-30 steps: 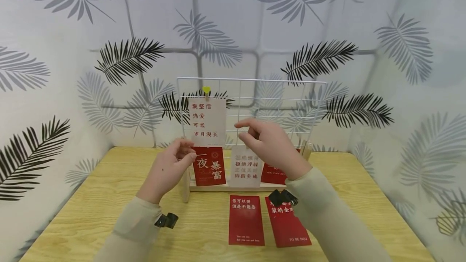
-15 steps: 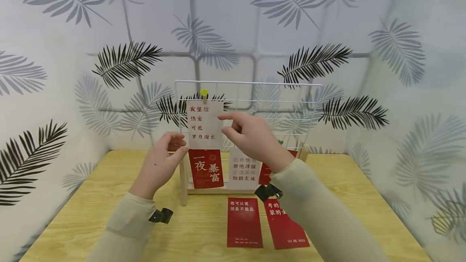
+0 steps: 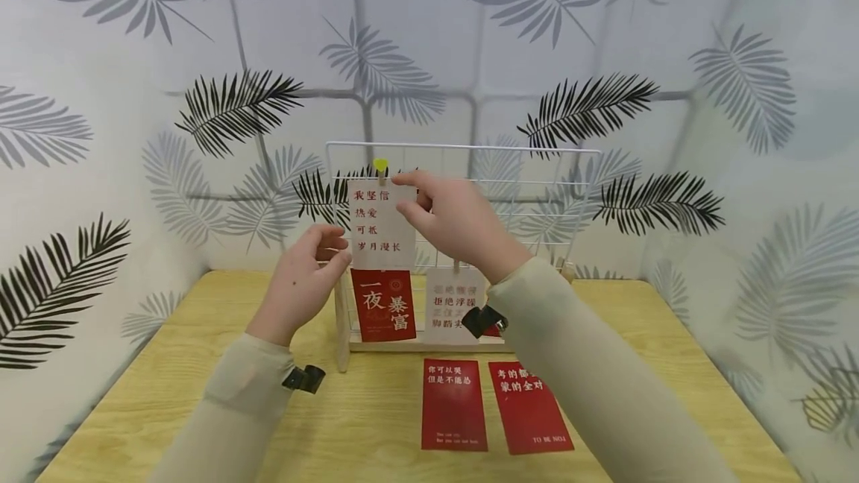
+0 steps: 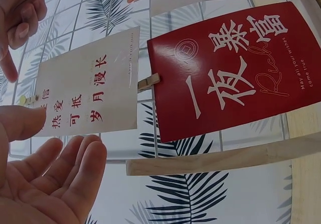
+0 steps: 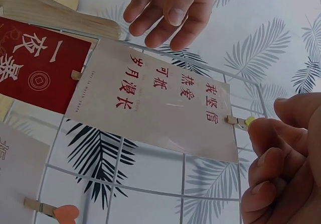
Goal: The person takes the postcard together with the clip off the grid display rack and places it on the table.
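Note:
A white card with red characters (image 3: 376,226) hangs on the white wire grid (image 3: 530,183) from a wooden clip with a yellow heart (image 3: 381,165). My right hand (image 3: 456,218) is at the card's upper right corner. In the right wrist view its index fingertip is close beside the yellow heart; whether they touch I cannot tell. Its fingers are loosely bent, with nothing seen between them. My left hand (image 3: 302,282) is by the card's left edge, fingers relaxed and holding nothing. Under the white card hangs a red card (image 4: 238,73) on its own wooden clip (image 4: 149,82).
A second white card (image 3: 451,311) hangs lower on the grid, beside a red card mostly behind my right sleeve. Two red cards, one left (image 3: 453,405) and one right (image 3: 533,412), lie on the wooden table (image 3: 168,364). The grid stands on wooden feet (image 3: 341,349).
My right hand has moved left and up from beside the white card to its upper right corner. My left hand has shifted slightly left and up. The cards hang as before.

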A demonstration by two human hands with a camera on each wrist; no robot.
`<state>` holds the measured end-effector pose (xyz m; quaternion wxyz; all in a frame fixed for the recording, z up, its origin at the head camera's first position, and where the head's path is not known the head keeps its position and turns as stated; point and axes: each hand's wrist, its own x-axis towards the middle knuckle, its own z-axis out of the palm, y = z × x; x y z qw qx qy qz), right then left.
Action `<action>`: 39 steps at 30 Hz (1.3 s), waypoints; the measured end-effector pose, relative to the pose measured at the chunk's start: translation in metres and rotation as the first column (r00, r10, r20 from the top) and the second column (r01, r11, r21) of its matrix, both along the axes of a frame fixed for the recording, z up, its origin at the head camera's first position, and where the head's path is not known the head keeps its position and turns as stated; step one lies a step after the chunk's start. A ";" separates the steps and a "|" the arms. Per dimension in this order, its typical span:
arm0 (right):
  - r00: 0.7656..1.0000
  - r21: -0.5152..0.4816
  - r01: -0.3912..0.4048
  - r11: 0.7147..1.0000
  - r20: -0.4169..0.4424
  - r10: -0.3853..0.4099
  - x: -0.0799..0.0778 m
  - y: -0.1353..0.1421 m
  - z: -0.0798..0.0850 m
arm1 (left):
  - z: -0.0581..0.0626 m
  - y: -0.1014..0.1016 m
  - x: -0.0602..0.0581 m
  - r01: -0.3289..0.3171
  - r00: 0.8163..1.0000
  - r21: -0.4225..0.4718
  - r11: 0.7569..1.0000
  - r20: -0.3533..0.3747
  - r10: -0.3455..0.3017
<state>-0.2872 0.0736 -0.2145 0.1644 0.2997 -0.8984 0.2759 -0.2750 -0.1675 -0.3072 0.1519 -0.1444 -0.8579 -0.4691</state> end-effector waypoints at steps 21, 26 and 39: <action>0.991 0.184 0.118 0.976 -0.090 -0.103 -0.024 -0.020 0.025 | 0.008 0.004 -0.014 -0.081 0.996 -0.066 0.995 -0.033 0.079; 0.984 0.264 0.165 0.950 -0.108 -0.141 -0.029 -0.027 0.027 | 0.008 0.007 -0.018 -0.091 0.995 -0.088 0.992 -0.055 0.086; 0.965 0.220 0.240 0.946 -0.161 -0.208 -0.035 -0.039 0.025 | 0.009 0.012 -0.026 -0.092 0.994 -0.110 0.990 -0.060 0.086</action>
